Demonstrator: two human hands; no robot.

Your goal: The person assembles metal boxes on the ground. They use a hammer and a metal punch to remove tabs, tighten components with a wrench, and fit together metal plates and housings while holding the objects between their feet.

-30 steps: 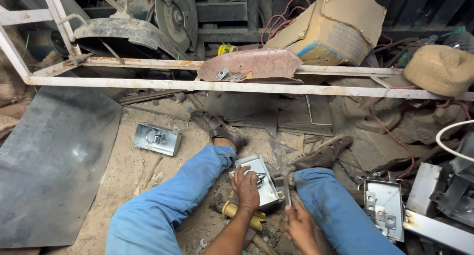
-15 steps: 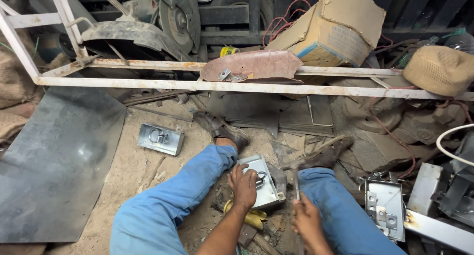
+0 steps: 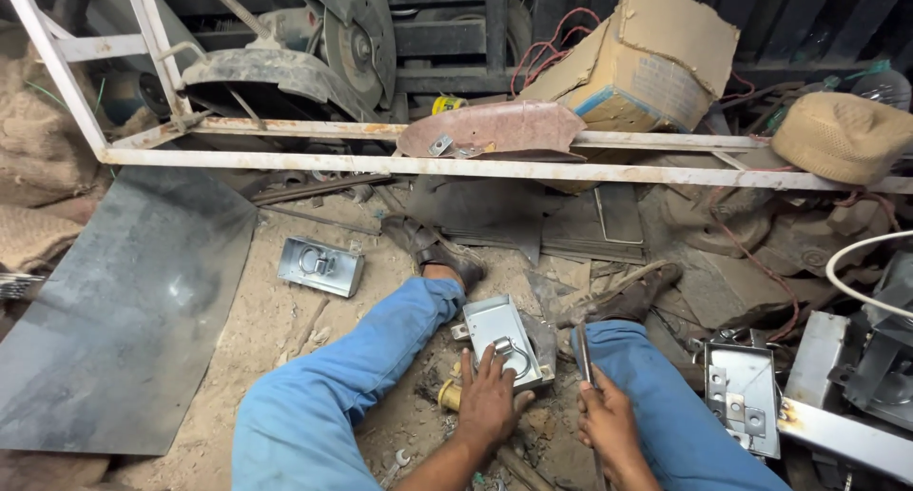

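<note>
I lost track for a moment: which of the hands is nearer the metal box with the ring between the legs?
Left. The left hand rests on the metal box, fingers at its ring. The right hand is apart to the box's right, gripping a thin tool.

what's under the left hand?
The left hand presses on a grey metal latch plate with a ring, lying on dirt between the legs. A yellow part peeks out beside it; the rest is covered.

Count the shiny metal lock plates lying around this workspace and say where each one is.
3. One lock plate lies between the legs under the left hand; a second plate rests on the sandy floor at left; a third plate sits right. Clutter may hide more.
</note>
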